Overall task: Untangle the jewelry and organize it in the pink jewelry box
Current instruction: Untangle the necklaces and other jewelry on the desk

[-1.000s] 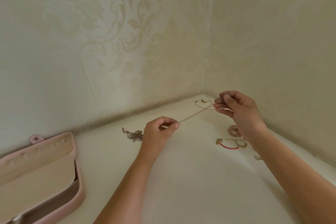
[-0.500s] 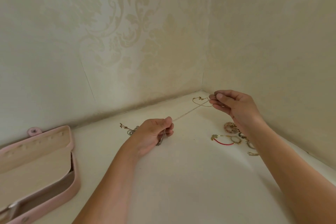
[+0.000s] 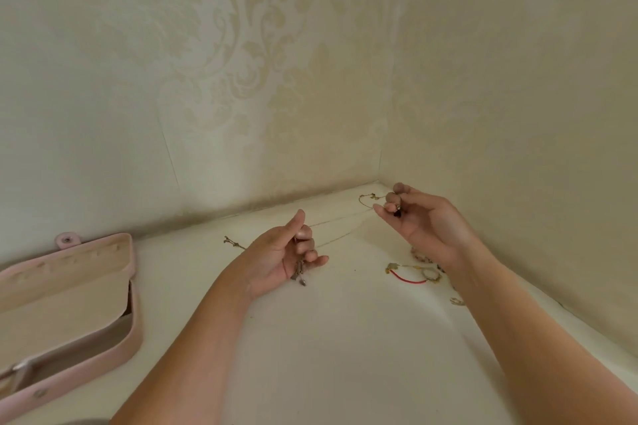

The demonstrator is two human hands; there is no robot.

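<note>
1. Necklace (image 3: 340,218) hangs strung between my two hands, clear of the tabletop (image 3: 345,338). Two thin strands of it run from low at my left to higher and farther away at my right.
2. My left hand (image 3: 279,259) lies palm up with the fingers curled round one end of it. A few small charms (image 3: 299,274) dangle just under those fingers.
3. My right hand (image 3: 428,221) pinches the other end at the fingertips, with a dark pendant (image 3: 397,213) showing between them. This hand is the farther one, near the wall corner.
4. My pink jewelry box (image 3: 136,328) lies open well off to the outer side of my left hand. That hand is much the nearer to it, and the necklace's long axis, followed down through that hand, heads roughly toward the box. I judge the left end should lead and the right end trail.
5. A red cord bracelet (image 3: 411,279) lies between my hands, just beside my right wrist. Another small tangle (image 3: 234,243) sits just behind my left hand.
6. A gold loop (image 3: 366,199) lies just left of my right fingertips. I cannot tell whether it belongs to this necklace or is caught in it.
</note>
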